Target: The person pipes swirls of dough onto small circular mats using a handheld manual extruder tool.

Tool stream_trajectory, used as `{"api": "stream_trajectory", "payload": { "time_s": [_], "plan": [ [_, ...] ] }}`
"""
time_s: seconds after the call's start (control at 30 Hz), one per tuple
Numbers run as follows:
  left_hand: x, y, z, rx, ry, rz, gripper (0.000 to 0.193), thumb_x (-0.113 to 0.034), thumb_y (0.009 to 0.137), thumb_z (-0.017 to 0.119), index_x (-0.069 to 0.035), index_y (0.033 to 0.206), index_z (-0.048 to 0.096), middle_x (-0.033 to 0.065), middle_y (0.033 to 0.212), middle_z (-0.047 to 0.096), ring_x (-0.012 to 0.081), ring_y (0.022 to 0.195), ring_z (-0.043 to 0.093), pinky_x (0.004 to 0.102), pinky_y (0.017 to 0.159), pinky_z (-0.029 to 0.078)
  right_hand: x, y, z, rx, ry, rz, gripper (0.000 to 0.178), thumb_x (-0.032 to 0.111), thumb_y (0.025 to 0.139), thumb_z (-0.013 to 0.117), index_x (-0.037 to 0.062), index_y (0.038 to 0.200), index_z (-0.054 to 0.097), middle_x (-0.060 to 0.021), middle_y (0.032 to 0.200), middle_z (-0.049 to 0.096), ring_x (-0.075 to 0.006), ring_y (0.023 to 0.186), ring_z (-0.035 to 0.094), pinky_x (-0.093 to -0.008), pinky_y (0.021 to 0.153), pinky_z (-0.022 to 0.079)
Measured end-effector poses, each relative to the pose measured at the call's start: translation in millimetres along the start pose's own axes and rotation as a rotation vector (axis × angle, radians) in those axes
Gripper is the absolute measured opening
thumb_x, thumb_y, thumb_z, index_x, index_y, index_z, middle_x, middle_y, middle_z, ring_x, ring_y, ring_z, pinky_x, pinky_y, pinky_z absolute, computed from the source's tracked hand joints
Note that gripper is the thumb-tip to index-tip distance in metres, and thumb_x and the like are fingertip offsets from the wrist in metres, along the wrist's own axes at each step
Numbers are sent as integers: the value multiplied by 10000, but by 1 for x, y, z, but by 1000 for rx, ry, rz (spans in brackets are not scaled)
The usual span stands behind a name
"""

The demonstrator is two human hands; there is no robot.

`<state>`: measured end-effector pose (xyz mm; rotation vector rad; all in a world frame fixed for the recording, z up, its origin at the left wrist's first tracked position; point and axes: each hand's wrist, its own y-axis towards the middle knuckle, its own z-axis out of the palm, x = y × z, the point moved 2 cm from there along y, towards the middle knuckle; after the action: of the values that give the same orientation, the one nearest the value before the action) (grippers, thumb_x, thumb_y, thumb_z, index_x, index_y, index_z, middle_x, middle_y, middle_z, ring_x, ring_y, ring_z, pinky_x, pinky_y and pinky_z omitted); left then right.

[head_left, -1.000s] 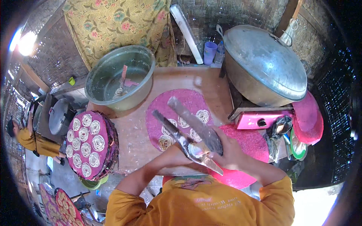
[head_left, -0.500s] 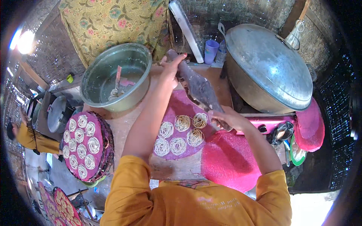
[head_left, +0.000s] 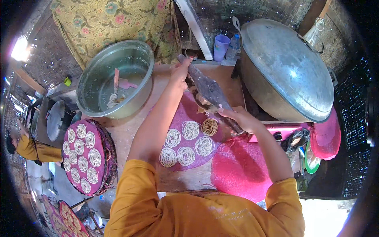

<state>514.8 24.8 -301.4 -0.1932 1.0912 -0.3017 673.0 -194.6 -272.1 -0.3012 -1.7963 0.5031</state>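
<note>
Both my hands hold a dark wooden hand press [head_left: 211, 87], slanting from upper left to lower right above the table. My left hand [head_left: 180, 75] is wrapped round its far-left end. My right hand [head_left: 242, 119] grips its near-right end. Below the press lies a purple mesh sheet [head_left: 188, 106] bearing several round nests of thin noodle strands. One noodle nest [head_left: 209, 126], more yellow than the others, sits just under the press, left of my right hand. A pale patch shows under the press; I cannot make out what it is.
At left stand a large green basin [head_left: 85, 94] with a stick in it and a stack of round trays [head_left: 106, 138] topped with noodle nests. A big lidded metal pot [head_left: 286, 71] is at far right. A pink mesh sheet [head_left: 241, 166] lies near my right forearm. Another person [head_left: 37, 150] is at far left.
The press, still in both hands, has tilted slightly and shifted a little over the sheet. The noodle nests beneath it look paler, except the one at the right. The whole view has shifted slightly.
</note>
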Motion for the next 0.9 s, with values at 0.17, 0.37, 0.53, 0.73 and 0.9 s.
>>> {"api": "stream_trajectory", "payload": {
  "time_s": [0.17, 0.37, 0.53, 0.73, 0.9],
  "plan": [
    [-11, 25, -44, 36, -134, 25, 689, -277, 689, 769, -43, 1163, 329, 133, 948, 523, 202, 782, 550, 365, 551, 469, 33, 2, 15, 9, -167, -50, 457, 515, 803, 602, 68, 721, 554, -2, 593, 523, -84, 480, 494, -236, 425, 380],
    [-20, -8, -8, -2, -10, 18, 618, -237, 707, 754, -32, 1147, 371, 149, 990, 514, 247, 860, 555, 399, 632, 490, 13, -3, 10, 41, 3, -20, 481, 533, 797, 596, 54, 756, 578, 1, 574, 515, -88, 472, 497, -223, 433, 379],
    [-1, -17, -3, -100, -106, 34, 555, -236, 722, 739, -28, 1116, 409, 132, 953, 536, 204, 787, 552, 386, 619, 484, 12, -2, -3, -72, -190, -81, 485, 522, 806, 595, 44, 728, 586, -8, 570, 512, -90, 461, 490, -230, 417, 369],
    [2, 16, -38, -47, -58, 100, 514, -247, 721, 745, 0, 1022, 410, 111, 908, 533, 179, 702, 543, 341, 594, 473, -4, 37, 16, 8, -147, -51, 503, 546, 804, 582, 45, 778, 606, -11, 581, 526, -101, 478, 502, -242, 433, 363],
    [-34, -13, -43, -97, 125, 277, 543, -318, 723, 753, -56, 1032, 390, 89, 926, 512, 192, 802, 524, 392, 582, 463, 14, 15, 20, 103, -32, -126, 533, 563, 845, 509, 42, 842, 622, -26, 653, 578, -96, 548, 535, -242, 483, 415]
  ]
}}
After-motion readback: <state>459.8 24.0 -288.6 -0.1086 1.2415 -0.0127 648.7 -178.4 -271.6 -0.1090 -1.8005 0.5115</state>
